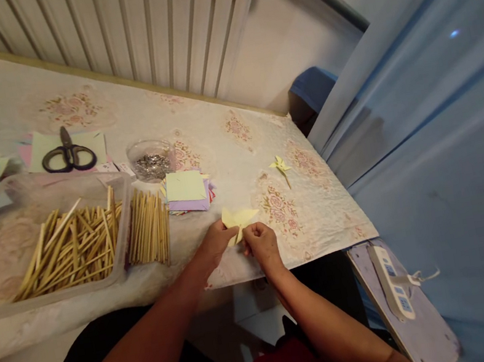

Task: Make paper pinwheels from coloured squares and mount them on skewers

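Note:
My left hand grips the left side of a pale yellow paper pinwheel above the table's front edge, its thumb lying over the paper. Pointed flaps of the paper stick up past the fingers. My right hand is closed, with its fingertips pinched at the lower right of the paper; what is between them is too small to make out. Farther right lies a small yellow pinwheel on a stick. Left of my hands sits a stack of coloured paper squares, pale green on top.
A clear plastic box holds wooden sticks, with more sticks lined up beside it. Behind are a round dish of small metal pieces and black scissors on paper. A power strip rests on a board at right.

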The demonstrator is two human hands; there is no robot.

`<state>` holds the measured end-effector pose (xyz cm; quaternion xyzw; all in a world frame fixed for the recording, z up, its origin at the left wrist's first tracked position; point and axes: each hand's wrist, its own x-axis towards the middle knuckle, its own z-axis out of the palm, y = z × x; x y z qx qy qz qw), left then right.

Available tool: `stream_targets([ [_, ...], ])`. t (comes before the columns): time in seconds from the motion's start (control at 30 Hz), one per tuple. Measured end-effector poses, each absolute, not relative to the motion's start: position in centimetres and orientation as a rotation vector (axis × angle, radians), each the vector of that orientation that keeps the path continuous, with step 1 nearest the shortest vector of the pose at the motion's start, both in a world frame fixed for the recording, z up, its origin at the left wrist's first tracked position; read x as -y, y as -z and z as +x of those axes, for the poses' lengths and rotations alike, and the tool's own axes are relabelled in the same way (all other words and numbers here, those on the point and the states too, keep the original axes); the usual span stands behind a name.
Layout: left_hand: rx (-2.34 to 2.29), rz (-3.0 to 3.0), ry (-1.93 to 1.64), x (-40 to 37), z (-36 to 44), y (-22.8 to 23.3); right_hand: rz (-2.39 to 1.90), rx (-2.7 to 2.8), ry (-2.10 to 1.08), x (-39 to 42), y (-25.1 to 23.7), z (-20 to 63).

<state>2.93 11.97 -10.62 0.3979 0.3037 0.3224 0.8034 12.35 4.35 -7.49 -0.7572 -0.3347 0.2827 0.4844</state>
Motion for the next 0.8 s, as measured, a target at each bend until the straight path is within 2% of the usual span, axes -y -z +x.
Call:
stream_targets([
  [0.5, -0.685, 0.864, -0.69, -12.0, 3.03, 10.9, -1.881, 0.843, -0.596, -4.62, 6.96, 11.94],
  [0.8, -0.698, 0.878, -0.691, -12.11, 3.14, 11.32, -1.847, 0.822, -0.671, -4.64, 7.39, 11.92],
])
